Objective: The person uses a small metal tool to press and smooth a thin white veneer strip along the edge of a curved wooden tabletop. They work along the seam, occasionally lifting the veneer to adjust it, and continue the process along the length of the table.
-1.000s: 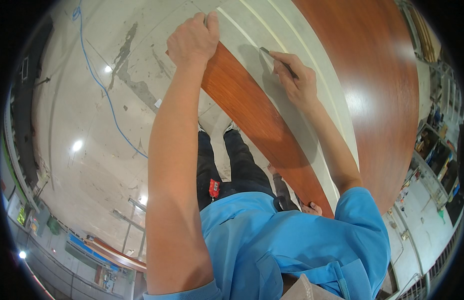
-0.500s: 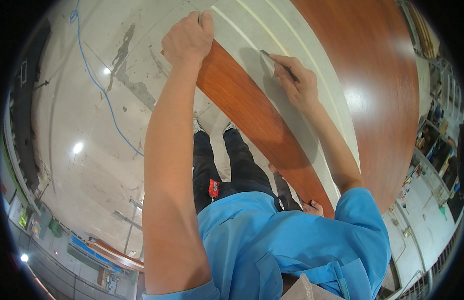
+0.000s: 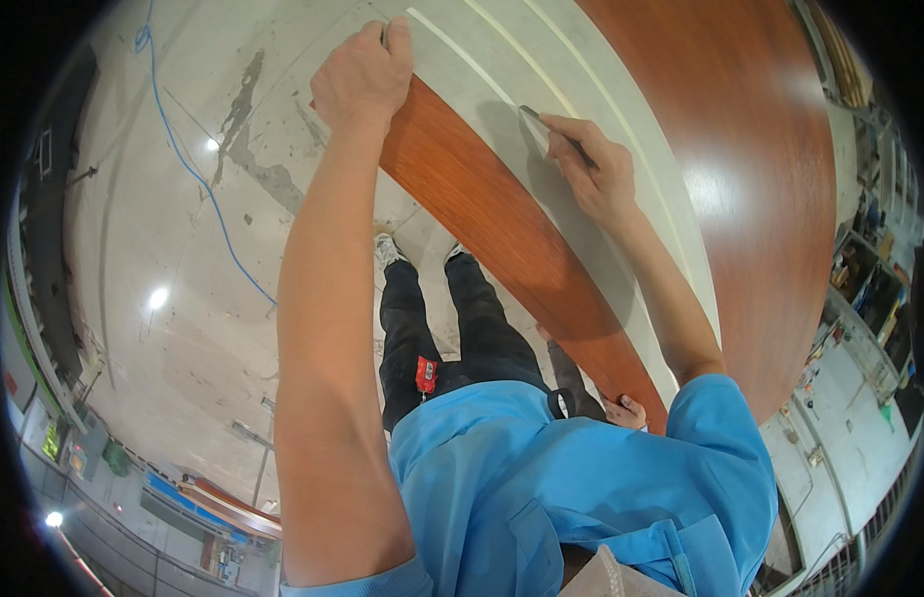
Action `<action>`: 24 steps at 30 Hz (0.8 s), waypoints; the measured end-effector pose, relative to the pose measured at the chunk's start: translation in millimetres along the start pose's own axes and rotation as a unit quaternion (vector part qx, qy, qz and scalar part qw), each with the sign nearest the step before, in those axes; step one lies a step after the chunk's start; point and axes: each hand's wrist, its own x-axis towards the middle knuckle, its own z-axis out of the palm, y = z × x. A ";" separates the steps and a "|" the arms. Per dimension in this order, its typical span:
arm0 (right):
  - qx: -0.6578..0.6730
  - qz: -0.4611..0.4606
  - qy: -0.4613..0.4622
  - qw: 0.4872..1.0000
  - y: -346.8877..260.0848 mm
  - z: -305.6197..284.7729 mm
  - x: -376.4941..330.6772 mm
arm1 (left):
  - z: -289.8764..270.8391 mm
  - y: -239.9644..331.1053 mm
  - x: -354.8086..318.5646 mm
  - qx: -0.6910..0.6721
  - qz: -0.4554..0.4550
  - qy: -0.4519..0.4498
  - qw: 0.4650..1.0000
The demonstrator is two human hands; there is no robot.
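Note:
A long reddish-brown wood-grain strip runs from the upper left down to my waist. My left hand is closed over its far end, and a small dark edge shows by the thumb. To the right, my right hand pinches a slim dark tool, its kind not plain, with the tip over a pale grey surface. Whitish lines run along that surface. A co-worker's hand touches the near end of the strip, beside my shirt.
A large glossy reddish-brown panel lies right of the grey surface. A blue cord winds over the stained floor at left. Shelves with assorted items stand at far right. My legs are below the strip.
My left hand and the strip's far end have shifted slightly left. The right hand and its tool stay almost where they were.

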 end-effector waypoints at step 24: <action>-0.007 0.004 0.004 1.000 3.0 -11.4 -27.8 | 0.5 -0.4 -0.1 -0.005 -0.010 0.000 1.000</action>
